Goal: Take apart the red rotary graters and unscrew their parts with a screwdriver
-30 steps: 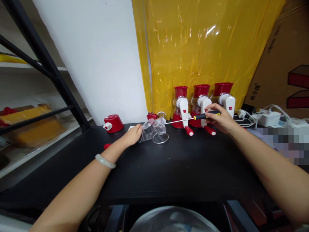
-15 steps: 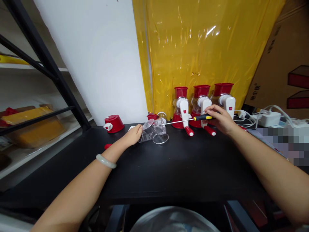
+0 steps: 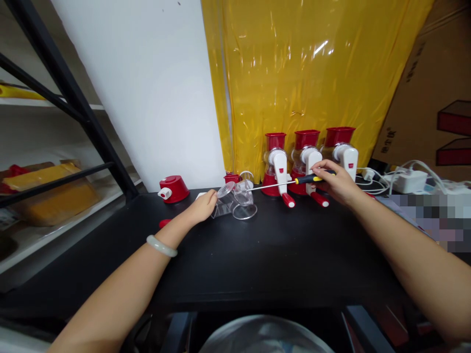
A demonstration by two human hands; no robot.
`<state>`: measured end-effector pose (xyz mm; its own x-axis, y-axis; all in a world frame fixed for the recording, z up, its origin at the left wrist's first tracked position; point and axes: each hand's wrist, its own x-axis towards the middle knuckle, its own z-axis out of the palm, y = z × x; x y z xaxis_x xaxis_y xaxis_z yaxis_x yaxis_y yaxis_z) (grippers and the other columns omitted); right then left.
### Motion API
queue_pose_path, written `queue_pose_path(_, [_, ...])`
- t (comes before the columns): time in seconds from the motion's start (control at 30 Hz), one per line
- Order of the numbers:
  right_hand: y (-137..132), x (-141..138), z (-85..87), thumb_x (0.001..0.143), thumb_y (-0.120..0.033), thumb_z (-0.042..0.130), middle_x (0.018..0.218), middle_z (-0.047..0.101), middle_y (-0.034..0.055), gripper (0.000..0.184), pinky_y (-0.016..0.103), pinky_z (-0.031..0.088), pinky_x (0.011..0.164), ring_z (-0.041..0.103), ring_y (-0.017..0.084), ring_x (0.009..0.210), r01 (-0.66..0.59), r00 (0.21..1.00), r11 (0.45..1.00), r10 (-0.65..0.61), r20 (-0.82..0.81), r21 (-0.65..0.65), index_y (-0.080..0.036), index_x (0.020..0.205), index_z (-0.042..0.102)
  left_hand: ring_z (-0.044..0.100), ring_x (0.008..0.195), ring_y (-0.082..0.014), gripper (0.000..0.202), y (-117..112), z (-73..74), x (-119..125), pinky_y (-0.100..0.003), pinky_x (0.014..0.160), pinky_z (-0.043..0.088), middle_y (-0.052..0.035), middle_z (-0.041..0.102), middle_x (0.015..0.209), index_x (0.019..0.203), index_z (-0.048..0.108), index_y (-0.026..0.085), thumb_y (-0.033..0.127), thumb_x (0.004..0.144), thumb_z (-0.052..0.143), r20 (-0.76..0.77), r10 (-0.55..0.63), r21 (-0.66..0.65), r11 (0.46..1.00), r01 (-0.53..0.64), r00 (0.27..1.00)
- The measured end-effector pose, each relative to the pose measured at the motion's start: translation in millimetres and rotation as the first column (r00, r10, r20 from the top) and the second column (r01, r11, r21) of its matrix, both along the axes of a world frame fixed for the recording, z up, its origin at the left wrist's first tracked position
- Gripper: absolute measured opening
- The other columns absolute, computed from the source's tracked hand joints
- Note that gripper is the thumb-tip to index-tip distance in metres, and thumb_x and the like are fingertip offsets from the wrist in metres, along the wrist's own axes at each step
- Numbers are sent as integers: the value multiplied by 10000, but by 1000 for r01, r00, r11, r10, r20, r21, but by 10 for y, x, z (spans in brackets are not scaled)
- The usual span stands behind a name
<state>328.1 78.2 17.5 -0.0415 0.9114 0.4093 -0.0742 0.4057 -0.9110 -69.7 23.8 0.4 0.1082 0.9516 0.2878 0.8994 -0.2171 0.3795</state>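
My left hand (image 3: pixel 205 205) grips the left end of a clear plastic grater body (image 3: pixel 243 197), which lies on its side on the black table. In my right hand (image 3: pixel 334 180) is a screwdriver (image 3: pixel 306 179) with a black and yellow handle, held level by the fingers. Its long metal shaft points left, and the tip reaches into or against the clear body; exactly where it ends I cannot tell. Behind the clear body sit a small red part (image 3: pixel 231 177) and a metal grater drum (image 3: pixel 247 175).
Three red and white rotary graters (image 3: pixel 307 153) stand at the back right. A red grater base (image 3: pixel 174 189) with a white knob sits at the back left. White cables and a power adapter (image 3: pixel 409 181) lie on the right. A black rack post (image 3: pixel 79 105) rises at left.
The screwdriver handle has turned slightly in my right hand. My left hand and the clear body stay in place.
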Motion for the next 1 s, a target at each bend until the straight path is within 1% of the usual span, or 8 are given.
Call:
queue_pose_path(0.2, [7,-1,-3,637,-458,807,759,542,-14,316,255,584,538,585,109,609,-13,1000,1000,13,-16,-11,-230,763,628,657,810,-224,331,5,-6,-8,-336,764,482,-84,685,845,866,509,208,409,934,254,0,6,-1,1000,-6,1000])
queue_pose_path(0.3, [6,10,-8,631,-464,809,776,574,-6,332,295,603,570,617,134,626,-14,1000,1000,14,6,5,-235,783,622,657,810,-226,342,18,-17,-16,-337,764,481,-86,682,839,864,509,206,414,936,247,2,2,4,1000,-2,1000])
queue_pose_path(0.47, [28,57,-27,603,-434,831,864,644,13,358,331,617,632,669,190,749,-7,995,998,0,97,65,-258,847,636,660,824,-228,352,33,-32,-27,-337,772,479,-85,687,844,889,522,206,423,937,249,9,-12,2,1000,12,1000])
queue_pose_path(0.6, [42,69,-36,576,-384,855,830,640,-3,383,323,612,617,662,172,685,7,994,998,-15,111,68,-259,868,641,662,828,-231,355,26,-23,-19,-339,775,478,-87,687,846,881,520,205,422,937,245,7,3,-3,1000,-3,1000])
queue_pose_path(0.73, [30,55,-34,576,-375,855,821,635,-12,389,303,600,600,645,146,621,-13,997,999,10,78,47,-254,868,629,659,821,-229,357,14,-10,-7,-339,772,479,-88,686,848,879,520,204,421,937,244,-2,2,-4,1000,-2,1000])
queue_pose_path(0.9, [34,63,-27,537,-360,874,823,653,-12,448,285,582,592,642,144,636,-43,997,997,39,67,57,-254,889,617,655,815,-226,344,22,-17,-13,-338,768,478,-90,684,850,859,514,204,409,934,248,2,-9,5,1000,9,1000])
queue_pose_path(1.0, [23,71,-10,510,-346,887,826,679,-2,502,267,557,558,645,150,644,-69,996,997,67,59,34,-253,912,602,654,800,-223,342,26,-21,-14,-333,754,477,-87,683,838,852,514,206,412,933,253,6,-2,4,1000,2,1000])
